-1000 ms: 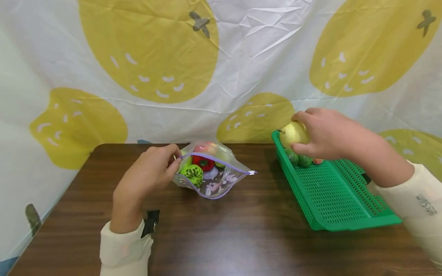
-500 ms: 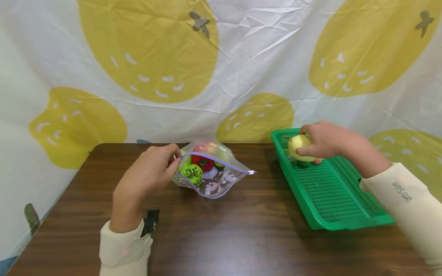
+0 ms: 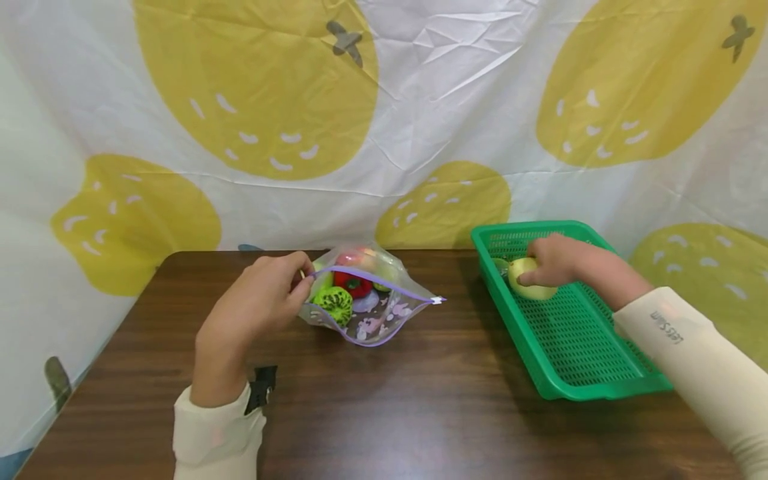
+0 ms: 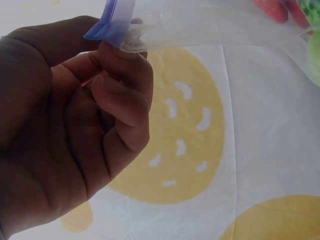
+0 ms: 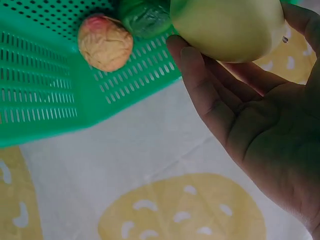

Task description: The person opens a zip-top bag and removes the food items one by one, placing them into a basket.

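Note:
In the head view, my left hand (image 3: 258, 310) pinches the purple-edged rim of a clear zip bag (image 3: 384, 327) by its left corner. The bag's mouth gapes, showing a red bell pepper (image 3: 353, 285) and a green, dark-speckled piece (image 3: 334, 305) inside. On the right, my right hand (image 3: 558, 260) grips a pale yellow pear (image 3: 531, 283) low inside the green basket (image 3: 537, 367). From the right wrist view, fingers and thumb wrap the pear (image 5: 230, 30), close by a dark green vegetable (image 5: 145, 17) and a wrinkled yellow-red fruit (image 5: 106, 44).
A brown wooden table (image 3: 384, 413) carries both the bag and the basket. Behind it hangs a white cloth (image 3: 420, 133) printed with large yellow fruit. A white zip slider (image 3: 437, 301) sits at the bag's right corner.
My right hand has lowered the pear into the basket and shifted slightly right, still gripping it. The basket has shifted slightly. My left hand and the bag have stayed put.

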### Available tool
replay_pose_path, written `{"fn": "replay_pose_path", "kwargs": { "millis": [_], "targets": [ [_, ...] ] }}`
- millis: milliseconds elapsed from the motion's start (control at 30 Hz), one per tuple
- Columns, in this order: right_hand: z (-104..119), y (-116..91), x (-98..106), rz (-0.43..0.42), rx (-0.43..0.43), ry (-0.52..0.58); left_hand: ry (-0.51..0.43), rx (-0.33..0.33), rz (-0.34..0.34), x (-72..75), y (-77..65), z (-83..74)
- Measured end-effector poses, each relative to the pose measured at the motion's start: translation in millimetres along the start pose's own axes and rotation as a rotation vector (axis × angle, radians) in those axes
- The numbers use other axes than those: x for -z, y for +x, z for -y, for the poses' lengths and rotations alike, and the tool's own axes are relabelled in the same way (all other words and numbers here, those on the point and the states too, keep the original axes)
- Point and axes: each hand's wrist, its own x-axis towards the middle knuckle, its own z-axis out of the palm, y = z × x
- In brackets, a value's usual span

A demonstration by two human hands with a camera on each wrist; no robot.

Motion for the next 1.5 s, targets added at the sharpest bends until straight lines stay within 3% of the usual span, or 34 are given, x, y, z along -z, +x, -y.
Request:
{"fn": "replay_pose_path", "kwargs": {
  "millis": [600,1067,1500],
  "targets": [
    [2.4,12.5,-22.0,0.197,-0.042,-0.034,-0.004,0.011,0.003,1.6,-1.5,-1.0],
    [-0.6,19.3,-36.1,0.199,-0.001,-0.033,-0.003,0.016,0.007,1.8,-2.4,-3.3],
    [-4.6,16.7,-31.6,0.235,0.003,0.038,-0.021,0.042,0.030,4.2,-3.4,-4.9]
  ]
}}
